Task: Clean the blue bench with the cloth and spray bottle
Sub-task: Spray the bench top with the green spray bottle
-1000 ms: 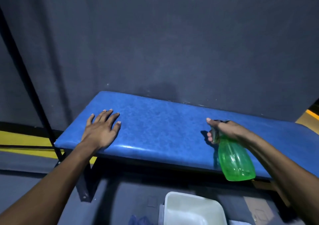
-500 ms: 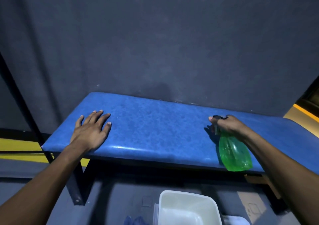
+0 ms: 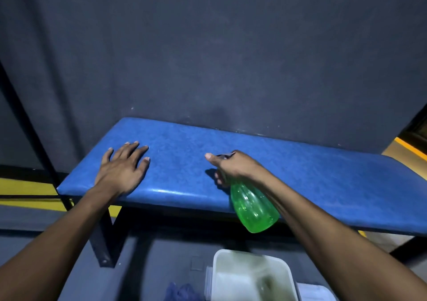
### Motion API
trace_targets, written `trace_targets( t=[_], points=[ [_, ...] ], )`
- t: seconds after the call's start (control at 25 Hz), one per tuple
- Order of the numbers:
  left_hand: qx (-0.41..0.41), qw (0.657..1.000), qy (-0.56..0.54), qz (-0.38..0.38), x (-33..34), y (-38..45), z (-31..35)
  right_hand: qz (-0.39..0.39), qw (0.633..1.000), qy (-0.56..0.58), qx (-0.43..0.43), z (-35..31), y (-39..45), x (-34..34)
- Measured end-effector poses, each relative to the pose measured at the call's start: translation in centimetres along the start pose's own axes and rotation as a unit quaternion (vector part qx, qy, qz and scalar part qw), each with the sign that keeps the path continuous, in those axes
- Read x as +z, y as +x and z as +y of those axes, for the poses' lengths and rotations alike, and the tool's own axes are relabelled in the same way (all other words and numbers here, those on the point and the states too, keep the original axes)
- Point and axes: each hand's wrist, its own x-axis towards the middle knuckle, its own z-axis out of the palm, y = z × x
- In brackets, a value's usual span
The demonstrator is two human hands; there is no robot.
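The blue padded bench point(image 3: 312, 176) stretches across the view against a dark wall. My left hand point(image 3: 122, 169) rests flat on its left end, fingers spread and straight. My right hand point(image 3: 233, 166) grips the neck and trigger of a green translucent spray bottle point(image 3: 253, 208), held tilted over the bench's front edge with its nozzle pointing left over the seat. A dark blue bundle, perhaps the cloth point(image 3: 182, 292), lies on the floor at the bottom edge; I cannot tell for certain what it is.
A white plastic tub point(image 3: 251, 277) stands on the grey floor below the bench, near the bottom of the view. A black bench leg point(image 3: 104, 238) drops at the left. A black pole point(image 3: 25, 120) leans at far left. Yellow floor stripes point(image 3: 25, 187) show behind.
My right hand has carried the spray bottle leftward along the bench, closer to my left hand. The left hand stays flat on the seat.
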Motion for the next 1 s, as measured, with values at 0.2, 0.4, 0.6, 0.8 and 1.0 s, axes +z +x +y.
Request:
trace_targets(
  t=[0.2,0.4,0.6,0.8,1.0],
  points=[
    [0.000,1.000,-0.002,0.006,0.1,0.0,0.0,-0.015,0.997,0.034,-0.064,-1.7,-0.2,2.8],
    [-0.001,1.000,-0.003,0.003,-0.1,-0.1,0.1,0.046,0.997,-0.029,-0.050,-1.5,-0.2,2.4],
    [-0.001,1.000,-0.004,0.005,0.0,-0.1,0.0,0.048,0.989,0.141,0.021,1.8,-0.4,-4.6],
    [0.000,1.000,-0.001,0.010,0.2,0.0,0.0,0.180,0.981,-0.008,0.073,9.7,-1.2,-15.1],
    [0.001,1.000,0.003,0.014,0.2,-0.1,0.0,0.158,0.985,0.007,0.062,9.7,-1.8,-14.2]
  ],
)
